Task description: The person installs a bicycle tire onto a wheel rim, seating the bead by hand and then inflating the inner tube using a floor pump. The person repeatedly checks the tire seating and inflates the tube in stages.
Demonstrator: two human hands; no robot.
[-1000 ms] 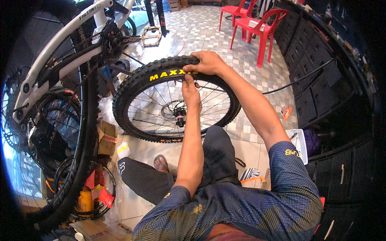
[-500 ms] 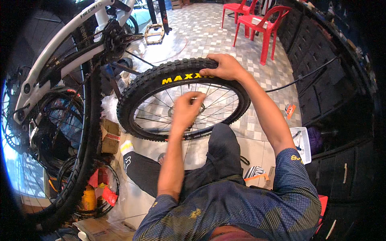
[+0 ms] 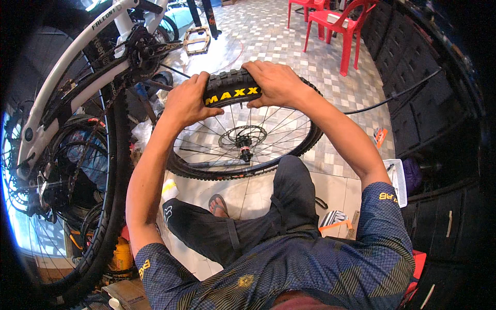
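Note:
A bicycle wheel (image 3: 244, 139) with a black knobby tire (image 3: 230, 82) stands tilted in front of my legs. My left hand (image 3: 190, 101) is closed round the tire's upper left part, thumb on the inner side near the rim. On the upper right my right hand (image 3: 274, 85) grips the same tire, its palm covering part of the yellow lettering. Between the two hands a short valve stem (image 3: 241, 105) points inward from the rim. Spokes, a brake disc (image 3: 227, 137) and the hub (image 3: 244, 150) show in the wheel's middle.
A white bicycle frame (image 3: 49, 85) with its rear wheel (image 3: 120, 170) fills the left side. Its pedal (image 3: 197, 41) juts out beyond the wheel. Red plastic chairs (image 3: 345, 31) stand at the far right, by black drawers (image 3: 398, 98). A white basket (image 3: 397, 181) sits near my right elbow.
My left hand has gone from above the spokes up and left onto the tire, and now grips it. The right hand has shifted slightly left along the tire.

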